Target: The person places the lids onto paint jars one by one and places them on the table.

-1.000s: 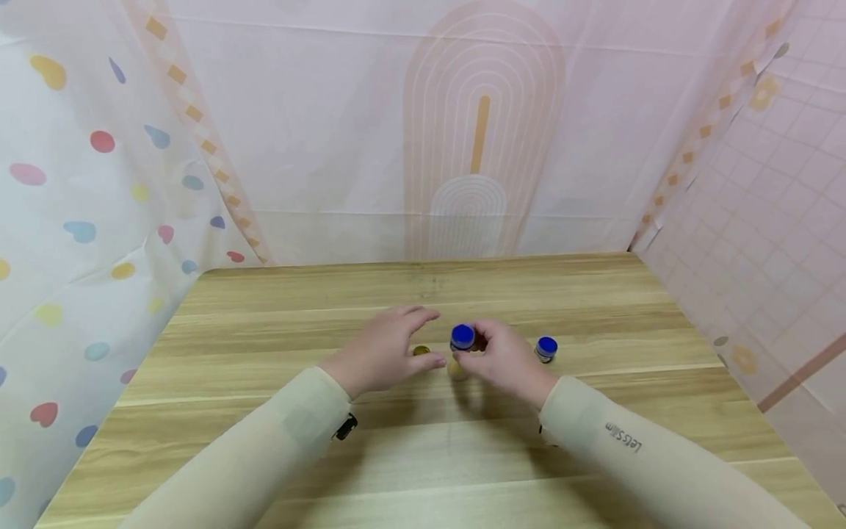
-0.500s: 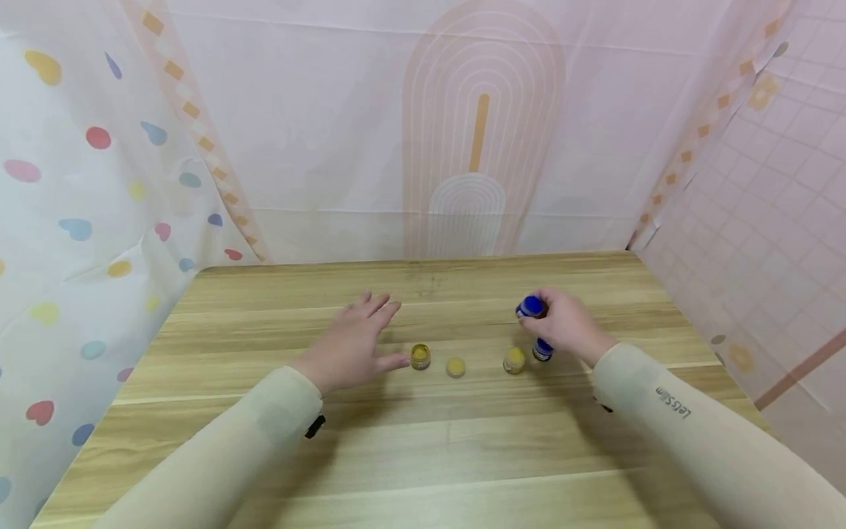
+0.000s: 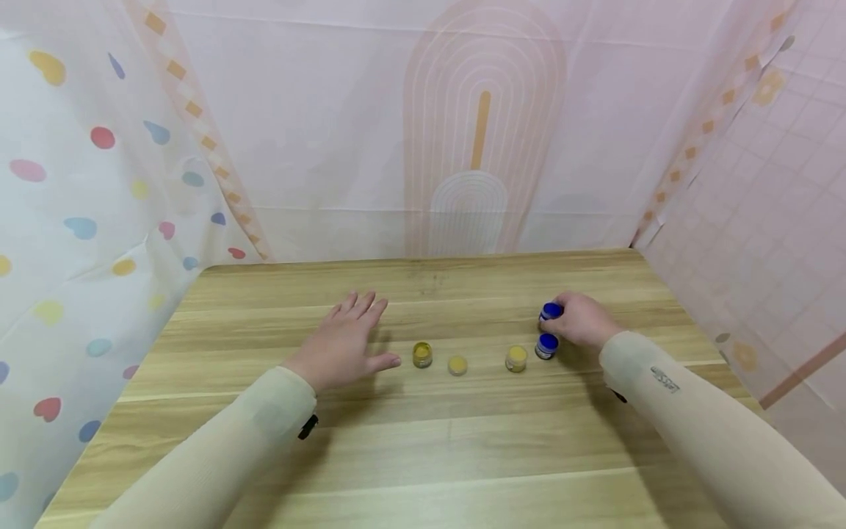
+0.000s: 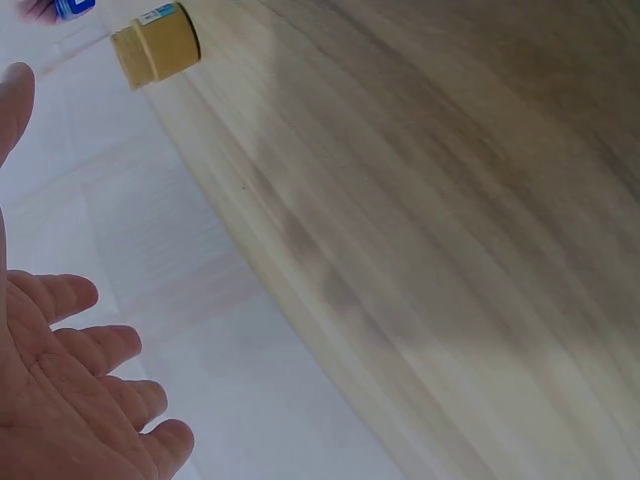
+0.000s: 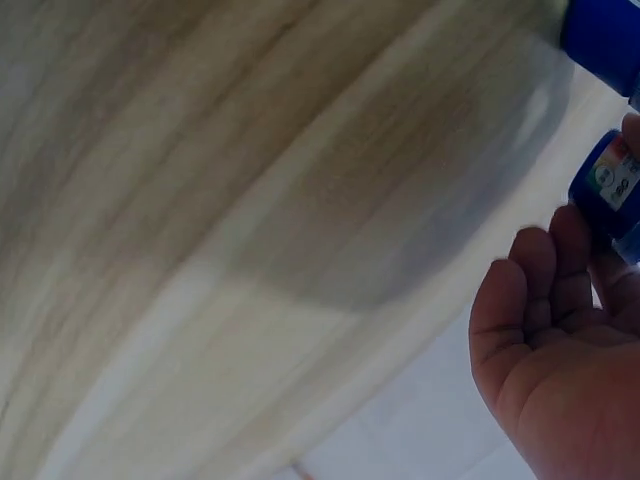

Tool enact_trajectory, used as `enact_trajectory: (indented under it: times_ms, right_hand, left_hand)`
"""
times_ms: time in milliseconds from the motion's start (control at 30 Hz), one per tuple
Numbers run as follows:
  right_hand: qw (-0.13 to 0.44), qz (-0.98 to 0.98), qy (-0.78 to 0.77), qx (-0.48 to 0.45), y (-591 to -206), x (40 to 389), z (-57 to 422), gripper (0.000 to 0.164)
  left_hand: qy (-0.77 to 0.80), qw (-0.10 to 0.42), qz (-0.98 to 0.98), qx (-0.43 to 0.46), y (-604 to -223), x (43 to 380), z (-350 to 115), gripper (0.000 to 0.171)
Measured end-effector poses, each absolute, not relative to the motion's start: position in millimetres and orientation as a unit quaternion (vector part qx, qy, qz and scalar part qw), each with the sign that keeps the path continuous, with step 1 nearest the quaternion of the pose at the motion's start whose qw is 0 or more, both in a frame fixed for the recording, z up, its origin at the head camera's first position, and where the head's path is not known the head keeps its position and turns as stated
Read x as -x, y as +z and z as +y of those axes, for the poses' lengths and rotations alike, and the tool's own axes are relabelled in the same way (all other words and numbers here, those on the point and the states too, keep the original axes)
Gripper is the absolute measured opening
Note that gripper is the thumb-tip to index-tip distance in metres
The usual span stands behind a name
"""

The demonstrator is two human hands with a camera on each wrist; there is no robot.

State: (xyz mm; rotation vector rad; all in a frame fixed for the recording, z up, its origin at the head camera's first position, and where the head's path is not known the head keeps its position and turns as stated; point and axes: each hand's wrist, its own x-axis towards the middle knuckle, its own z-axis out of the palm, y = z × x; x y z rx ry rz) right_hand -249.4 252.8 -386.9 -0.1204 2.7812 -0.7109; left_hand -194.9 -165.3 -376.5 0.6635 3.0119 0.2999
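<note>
My right hand (image 3: 581,321) pinches a small blue jar (image 3: 550,312) by its side, low over the table. That same held jar (image 5: 605,185) shows its label in the right wrist view. A second blue jar (image 3: 546,346) stands just in front of it. To its left is a yellow-topped jar (image 3: 516,358), then a flat yellow lid (image 3: 457,365). An open-topped yellow jar (image 3: 422,355) stands furthest left. My left hand (image 3: 340,345) hovers left of the open-topped jar, fingers spread and holding nothing.
A wood-grain table (image 3: 423,448) carries all of these. Its back edge meets a patterned hanging cloth (image 3: 330,132), with more cloth along the left and right sides.
My right hand has carried the blue jar from the middle to the right, behind the other blue jar, and lowered it. The left hand has drawn back leftward and spread.
</note>
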Motion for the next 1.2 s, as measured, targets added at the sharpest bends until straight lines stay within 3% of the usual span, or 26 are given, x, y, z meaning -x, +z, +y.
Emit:
enact_trajectory:
  times_ms: [400,700,900,1033,1200]
  right_hand:
    - [0.145,0.968,-0.199,0.047,-392,255,243,0.064]
    - [0.155,0.967,-0.196,0.045,-394,257,243,0.056]
    - [0.154,0.968,-0.192,0.047,-391,255,243,0.065]
    - [0.135,0.973,-0.184,0.038,-389,253,242,0.071]
    - [0.066,0.981,-0.18,0.029,-385,247,237,0.074]
  left_hand:
    - [0.093,0.025,0.972,-0.213,-380,193,-164,0.104]
    - [0.093,0.024,0.972,-0.212,-381,192,-162,0.104]
    - [0.101,0.033,0.972,-0.21,-382,190,-162,0.104]
    - [0.103,0.038,0.972,-0.206,-383,190,-161,0.104]
    - [0.096,0.041,0.973,-0.208,-384,191,-159,0.105]
